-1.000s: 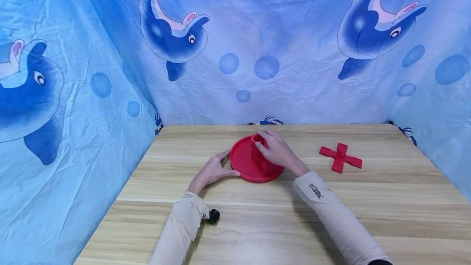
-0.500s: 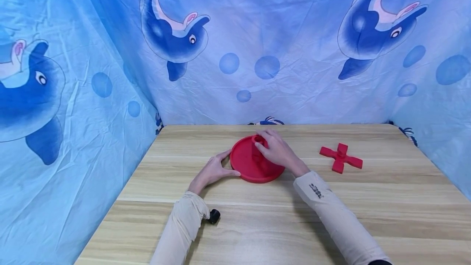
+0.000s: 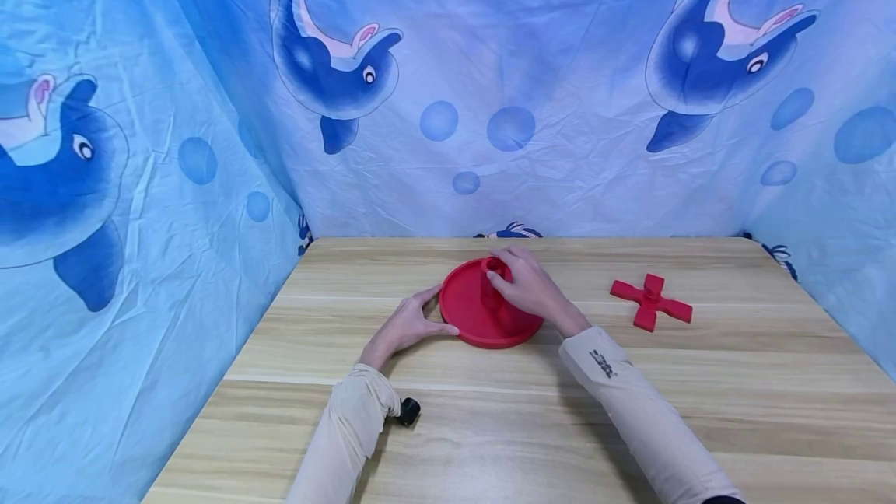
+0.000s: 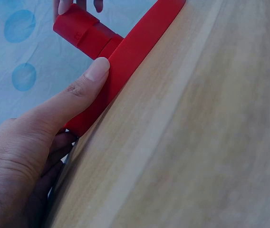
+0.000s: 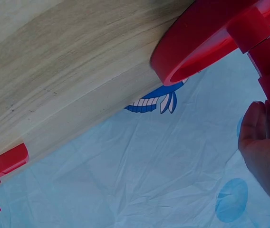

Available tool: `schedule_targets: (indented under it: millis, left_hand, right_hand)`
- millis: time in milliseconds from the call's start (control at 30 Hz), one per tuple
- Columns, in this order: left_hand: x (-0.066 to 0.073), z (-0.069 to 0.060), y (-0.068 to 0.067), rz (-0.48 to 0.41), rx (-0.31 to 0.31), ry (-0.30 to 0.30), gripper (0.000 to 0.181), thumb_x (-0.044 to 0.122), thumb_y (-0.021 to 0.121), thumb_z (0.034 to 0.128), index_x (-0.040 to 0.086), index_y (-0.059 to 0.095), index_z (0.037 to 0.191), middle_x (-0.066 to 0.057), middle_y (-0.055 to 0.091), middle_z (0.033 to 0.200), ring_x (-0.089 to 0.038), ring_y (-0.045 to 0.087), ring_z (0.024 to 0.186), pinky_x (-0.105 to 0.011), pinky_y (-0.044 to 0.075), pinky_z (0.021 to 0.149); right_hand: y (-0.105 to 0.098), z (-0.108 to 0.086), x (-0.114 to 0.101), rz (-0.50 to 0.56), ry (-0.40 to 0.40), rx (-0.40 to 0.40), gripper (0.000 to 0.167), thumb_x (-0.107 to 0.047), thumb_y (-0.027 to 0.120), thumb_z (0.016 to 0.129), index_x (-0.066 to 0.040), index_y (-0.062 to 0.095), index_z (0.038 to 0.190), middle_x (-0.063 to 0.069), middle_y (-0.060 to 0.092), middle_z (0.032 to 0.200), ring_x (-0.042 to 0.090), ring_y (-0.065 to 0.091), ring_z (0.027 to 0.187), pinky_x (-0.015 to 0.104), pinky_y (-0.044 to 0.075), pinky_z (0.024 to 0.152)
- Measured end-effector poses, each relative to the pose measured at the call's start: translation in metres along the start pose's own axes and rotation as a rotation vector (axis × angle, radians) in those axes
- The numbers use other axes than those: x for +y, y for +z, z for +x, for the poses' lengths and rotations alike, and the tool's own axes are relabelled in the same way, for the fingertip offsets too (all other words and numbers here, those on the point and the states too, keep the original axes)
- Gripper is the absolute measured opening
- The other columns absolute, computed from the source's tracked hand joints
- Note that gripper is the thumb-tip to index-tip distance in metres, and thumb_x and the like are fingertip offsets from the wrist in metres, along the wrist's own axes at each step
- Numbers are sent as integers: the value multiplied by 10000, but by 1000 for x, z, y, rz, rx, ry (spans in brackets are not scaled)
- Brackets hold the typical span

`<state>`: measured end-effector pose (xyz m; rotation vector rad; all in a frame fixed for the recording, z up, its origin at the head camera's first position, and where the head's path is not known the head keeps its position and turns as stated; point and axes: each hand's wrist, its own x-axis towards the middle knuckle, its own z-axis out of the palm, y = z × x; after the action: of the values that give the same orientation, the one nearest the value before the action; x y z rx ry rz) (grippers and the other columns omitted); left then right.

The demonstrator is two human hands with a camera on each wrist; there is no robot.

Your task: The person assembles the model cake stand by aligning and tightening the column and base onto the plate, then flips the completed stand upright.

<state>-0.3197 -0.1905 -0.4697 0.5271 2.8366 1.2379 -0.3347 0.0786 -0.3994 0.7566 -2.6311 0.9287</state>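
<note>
A round red tray-like base (image 3: 465, 317) with a raised rim lies flat on the table, and a red hollow post (image 3: 489, 291) stands upright at its middle. My left hand (image 3: 408, 327) grips the base's left edge between thumb and fingers; in the left wrist view the thumb presses the rim (image 4: 135, 45). With its fingers curled round the top of the post, my right hand (image 3: 530, 286) holds it from the right. In the right wrist view the post (image 5: 267, 56) shows stepped sections, with the right hand (image 5: 268, 152) at its upper end.
To the right on the table lies a red four-armed cross piece (image 3: 650, 302) with a raised hub. A small black object (image 3: 408, 411) sits at the left sleeve's cuff. Blue dolphin-print cloth (image 3: 560, 201) hangs behind the table (image 3: 490, 442) and at both sides.
Both hands keep their places on the base and the post. The whole head view has shifted very slightly.
</note>
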Motion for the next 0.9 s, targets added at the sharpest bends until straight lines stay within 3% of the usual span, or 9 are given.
schedule_targets:
  millis: [233, 500, 700, 900]
  left_hand:
    - [-1, 1, 0, 3, -1, -2, 1051, 515, 924, 738, 109, 444, 1579, -94, 490, 1559, -281, 430, 1438, -503, 358, 1168]
    - [-3, 1, 0, -10, -2, 2, 1044, 505, 926, 741, 107, 446, 1578, -99, 488, 1559, -282, 421, 1442, -508, 351, 1172]
    - [-3, 0, 0, -19, -3, 3, 1041, 504, 924, 743, 112, 445, 1579, -95, 494, 1555, -283, 431, 1432, -515, 360, 1165]
    - [-3, 1, 0, -15, -8, -7, 1047, 508, 925, 741, 116, 440, 1582, -96, 490, 1558, -273, 428, 1434, -508, 353, 1169]
  right_hand:
    - [2, 1, 3, 8, 58, 6, 507, -306, 719, 991, -24, 614, 1399, 144, 599, 1300, 316, 545, 1204, 509, 559, 941]
    - [1, 0, 4, 18, -6, -1, 476, -201, 706, 990, -6, 612, 1414, 154, 605, 1330, 335, 533, 1252, 529, 546, 970]
    - [1, 1, 3, 9, 18, 12, 472, -276, 725, 984, -20, 637, 1372, 148, 607, 1298, 328, 541, 1211, 523, 560, 936]
    - [1, -1, 3, 7, 5, -3, 496, -220, 703, 987, 2, 600, 1419, 183, 580, 1388, 367, 508, 1294, 561, 524, 995]
